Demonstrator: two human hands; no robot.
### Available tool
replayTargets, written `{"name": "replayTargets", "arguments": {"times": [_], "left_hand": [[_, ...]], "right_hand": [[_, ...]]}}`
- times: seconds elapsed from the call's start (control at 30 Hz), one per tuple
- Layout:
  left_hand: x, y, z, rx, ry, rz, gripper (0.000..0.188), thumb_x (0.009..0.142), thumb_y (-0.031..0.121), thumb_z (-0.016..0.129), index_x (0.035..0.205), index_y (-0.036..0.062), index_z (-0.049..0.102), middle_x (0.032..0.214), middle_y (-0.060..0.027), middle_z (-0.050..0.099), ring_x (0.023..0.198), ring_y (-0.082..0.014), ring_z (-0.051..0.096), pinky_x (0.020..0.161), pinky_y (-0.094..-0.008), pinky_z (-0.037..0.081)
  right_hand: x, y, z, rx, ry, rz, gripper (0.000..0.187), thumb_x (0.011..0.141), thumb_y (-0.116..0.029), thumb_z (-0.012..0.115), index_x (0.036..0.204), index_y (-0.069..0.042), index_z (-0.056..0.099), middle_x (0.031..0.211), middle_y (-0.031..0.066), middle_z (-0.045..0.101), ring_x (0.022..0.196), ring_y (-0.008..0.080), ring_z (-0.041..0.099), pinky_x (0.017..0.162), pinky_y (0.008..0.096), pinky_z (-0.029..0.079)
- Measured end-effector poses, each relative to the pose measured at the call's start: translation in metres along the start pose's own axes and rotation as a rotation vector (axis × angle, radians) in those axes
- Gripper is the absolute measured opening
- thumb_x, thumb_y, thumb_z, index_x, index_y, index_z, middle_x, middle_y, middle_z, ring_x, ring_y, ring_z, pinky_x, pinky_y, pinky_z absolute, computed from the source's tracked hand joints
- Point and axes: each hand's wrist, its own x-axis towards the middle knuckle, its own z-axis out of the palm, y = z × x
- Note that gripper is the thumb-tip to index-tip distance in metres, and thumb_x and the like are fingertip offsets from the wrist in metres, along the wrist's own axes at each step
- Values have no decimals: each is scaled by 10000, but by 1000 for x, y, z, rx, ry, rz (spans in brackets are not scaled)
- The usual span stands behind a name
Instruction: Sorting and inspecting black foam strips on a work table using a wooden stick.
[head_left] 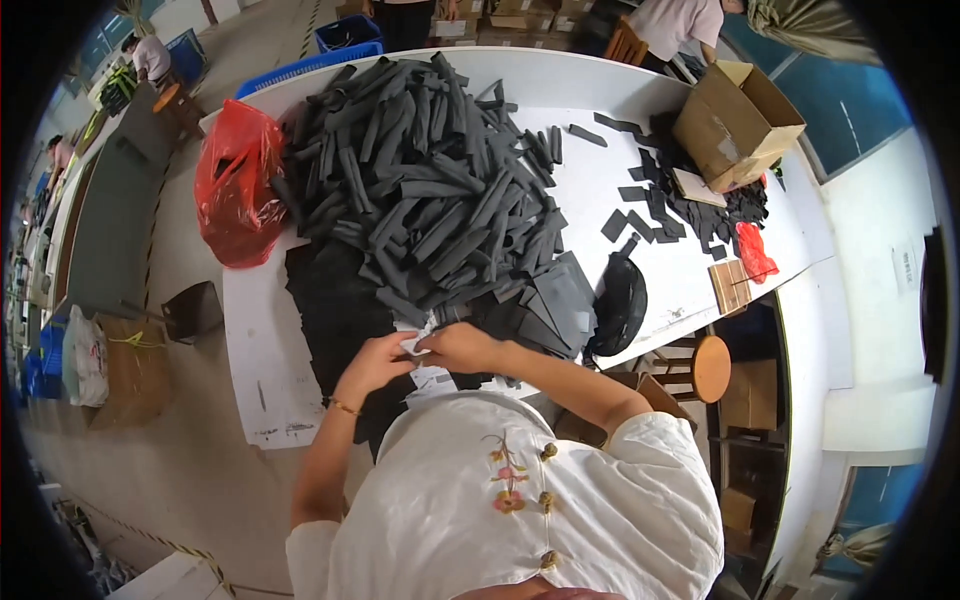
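Observation:
My left hand (374, 364) and my right hand (464, 348) meet at the near edge of the table, fingers closed on a small white piece (411, 344) between them. Its kind is hard to make out, as the fingertips cover part of it. Just below lies a printed white paper (432, 380). Under and left of my hands spreads black sheet material (340, 310). Right beyond them rises a large heap of dark grey rolled strips (430, 190). Flat dark grey pieces (560, 300) lie to the right of my right hand.
A red plastic bag (238, 185) stands left of the heap. On the right are a black pouch (619, 305), loose black pieces (655, 195), an open cardboard box (740, 125) and a small red bag (755, 253). A wooden stool (711, 369) stands beside the table. Other people are farther off.

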Motion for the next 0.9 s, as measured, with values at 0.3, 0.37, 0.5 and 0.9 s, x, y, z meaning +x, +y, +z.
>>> {"name": "replayTargets", "arguments": {"times": [0.3,0.37,0.5,0.9], "left_hand": [[-38,31,-34,118,1195,361,915,662,148,826,1410,46,310,1412,-174,331,1298,-330,357,1084,-429,287],[-27,17,-35,-789,838,426,850,736,258,801,1403,24,330,1384,-168,425,1279,-304,422,1013,-392,395],[4,2,11,-1623,658,163,345,898,254,652,1123,-3,601,920,-113,659,971,-277,637,877,-361,496],[10,14,-16,-1617,1013,111,142,873,164,678,872,30,629,641,-22,551,478,-89,457,458,-236,369]], "right_hand": [[8,2,34,780,314,330,306,904,-150,644,1147,33,613,727,15,596,643,77,520,594,236,439],[12,-8,30,935,239,363,261,904,-151,645,1083,37,620,693,-5,577,599,77,503,544,237,418],[36,-34,40,863,193,412,192,904,-139,639,961,40,597,656,19,573,566,95,493,509,261,410],[-11,-42,55,349,337,339,148,902,-101,602,827,21,566,611,156,551,505,209,520,498,327,428]]}}
